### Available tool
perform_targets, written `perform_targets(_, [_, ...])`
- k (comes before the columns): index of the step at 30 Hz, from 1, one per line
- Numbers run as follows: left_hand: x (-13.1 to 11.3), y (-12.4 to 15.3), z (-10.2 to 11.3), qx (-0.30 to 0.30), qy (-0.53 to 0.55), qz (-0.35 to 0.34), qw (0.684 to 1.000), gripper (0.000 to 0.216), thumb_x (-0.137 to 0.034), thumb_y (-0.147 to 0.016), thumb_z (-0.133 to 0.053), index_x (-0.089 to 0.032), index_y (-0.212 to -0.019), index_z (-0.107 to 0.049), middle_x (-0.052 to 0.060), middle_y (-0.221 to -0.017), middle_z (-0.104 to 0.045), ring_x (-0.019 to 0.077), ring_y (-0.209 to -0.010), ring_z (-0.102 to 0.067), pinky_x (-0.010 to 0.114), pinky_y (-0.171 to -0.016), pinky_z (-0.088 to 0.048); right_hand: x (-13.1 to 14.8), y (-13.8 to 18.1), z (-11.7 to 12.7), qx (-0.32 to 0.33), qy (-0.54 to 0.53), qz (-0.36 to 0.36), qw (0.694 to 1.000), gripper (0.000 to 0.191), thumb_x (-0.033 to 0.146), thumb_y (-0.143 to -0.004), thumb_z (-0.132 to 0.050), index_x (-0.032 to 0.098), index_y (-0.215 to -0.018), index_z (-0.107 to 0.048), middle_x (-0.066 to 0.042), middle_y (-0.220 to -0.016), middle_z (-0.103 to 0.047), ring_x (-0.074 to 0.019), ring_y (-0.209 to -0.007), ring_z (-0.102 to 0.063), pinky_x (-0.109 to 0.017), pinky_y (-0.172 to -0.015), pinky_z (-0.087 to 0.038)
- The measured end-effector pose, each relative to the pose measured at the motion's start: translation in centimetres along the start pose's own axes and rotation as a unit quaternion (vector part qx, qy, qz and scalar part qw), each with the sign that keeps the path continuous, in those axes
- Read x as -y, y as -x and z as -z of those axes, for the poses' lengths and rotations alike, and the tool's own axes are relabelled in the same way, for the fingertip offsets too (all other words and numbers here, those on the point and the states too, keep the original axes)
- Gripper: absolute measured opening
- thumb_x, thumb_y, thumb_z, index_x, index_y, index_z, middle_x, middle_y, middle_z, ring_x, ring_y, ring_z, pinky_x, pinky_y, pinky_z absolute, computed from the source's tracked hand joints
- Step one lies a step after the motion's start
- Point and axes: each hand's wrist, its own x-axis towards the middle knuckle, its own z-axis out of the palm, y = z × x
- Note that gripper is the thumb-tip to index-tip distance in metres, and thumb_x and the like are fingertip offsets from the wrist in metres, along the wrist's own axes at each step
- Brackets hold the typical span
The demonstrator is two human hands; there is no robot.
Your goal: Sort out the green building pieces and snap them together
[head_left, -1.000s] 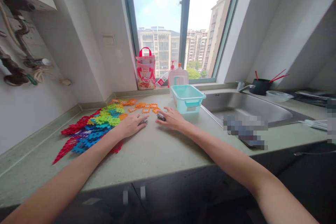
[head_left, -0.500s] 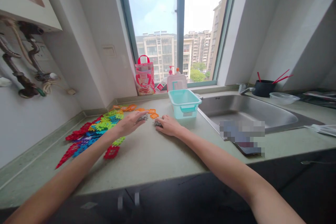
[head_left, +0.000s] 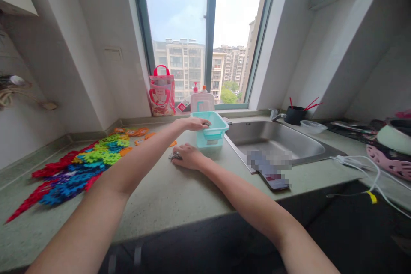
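Your left hand (head_left: 192, 124) holds a grey piece over the teal basket (head_left: 210, 132), fingers closed on it; open them next. Your right hand (head_left: 188, 157), just before the basket, cups another grey piece against the counter (head_left: 180, 197).

A pale green speckled desk (head_left: 180, 192) runs along a white-tiled wall (head_left: 48, 72) and beneath a tall window (head_left: 199, 30). The window has a dark central mullion (head_left: 210, 34) and angled white reveals on both sides. Daylight enters through the glass; apartment blocks (head_left: 180, 68) and a hazy blue sky are visible outside. A stainless steel sink (head_left: 276, 141) is set into the desk to the right, with a faucet (head_left: 276, 114) at its rear edge. Dark cabinet fronts (head_left: 180, 248) sit below the desk edge. A blank switch plate (head_left: 112, 54) is mounted on the left reveal.
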Motion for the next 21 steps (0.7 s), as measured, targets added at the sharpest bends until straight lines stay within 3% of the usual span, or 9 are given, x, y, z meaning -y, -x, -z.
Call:
perform_targets(6, [0.1, -0.6, 0.2, 0.017, -0.01, 0.015, 1.0, 0.065, -0.067, -0.098, -0.049, -0.024, -0.142, -0.068, 0.011, -0.144, -0.069, 0.0311, -0.128, -0.063, 0.041, -0.11, -0.047, -0.2, -0.6, -0.5, 0.001, 0.015, 0.008, 1.0, 0.031, 0.04, -0.097, -0.065, 0.024, -0.123, -0.068, -0.009, -0.116, -0.072, -0.0279, -0.106, -0.064, -0.035, -0.086, -0.048])
perform_targets(11, [-1.5, 3.1, 1.3, -0.063, -0.029, 0.042, 0.997, 0.075, -0.074, -0.103, -0.028, -0.026, -0.149, -0.062, 0.01, -0.15, -0.064, 0.033, -0.135, -0.058, 0.042, -0.116, -0.04, -0.5, -0.4, -0.3, 0.0, 0.008, 0.031, 0.999, 0.03, 0.037, -0.095, -0.069, 0.023, -0.121, -0.069, -0.009, -0.113, -0.073, -0.0278, -0.105, -0.063, -0.035, -0.089, -0.048])
perform_targets(16, [0.4, 12.9, 1.7, -0.201, -0.083, -0.041, 0.975, 0.07, -0.066, -0.109, -0.024, -0.022, -0.146, -0.065, 0.009, -0.148, -0.066, 0.0286, -0.133, -0.06, 0.04, -0.12, -0.036, -0.3, 0.0, 1.7, -0.05, 0.012, 0.073, 0.996, 0.029, 0.031, -0.093, -0.069, 0.024, -0.121, -0.07, -0.01, -0.119, -0.071, -0.0281, -0.109, -0.059, -0.038, -0.098, -0.047])
perform_targets(19, [3.2, 20.6, 0.1, -0.253, -0.108, -0.001, 0.962, 0.067, -0.063, -0.109, -0.027, -0.02, -0.14, -0.068, 0.011, -0.135, -0.073, 0.0285, -0.126, -0.063, 0.043, -0.116, -0.04, -0.7, 0.4, 5.0, -0.144, 0.015, 0.069, 0.987, 0.03, 0.027, -0.094, -0.065, 0.024, -0.124, -0.068, -0.01, -0.13, -0.068, -0.0284, -0.115, -0.056, -0.04, -0.104, -0.046])
perform_targets(21, [4.8, 25.1, -1.7, -0.275, -0.113, 0.046, 0.954, 0.065, -0.062, -0.109, -0.026, -0.021, -0.135, -0.071, 0.01, -0.131, -0.075, 0.0286, -0.124, -0.064, 0.045, -0.114, -0.041, -2.0, 0.7, 7.7, -0.224, 0.036, 0.018, 0.974, 0.026, 0.027, -0.094, -0.063, 0.023, -0.119, -0.069, -0.011, -0.128, -0.069, -0.0295, -0.115, -0.056, -0.04, -0.103, -0.046])
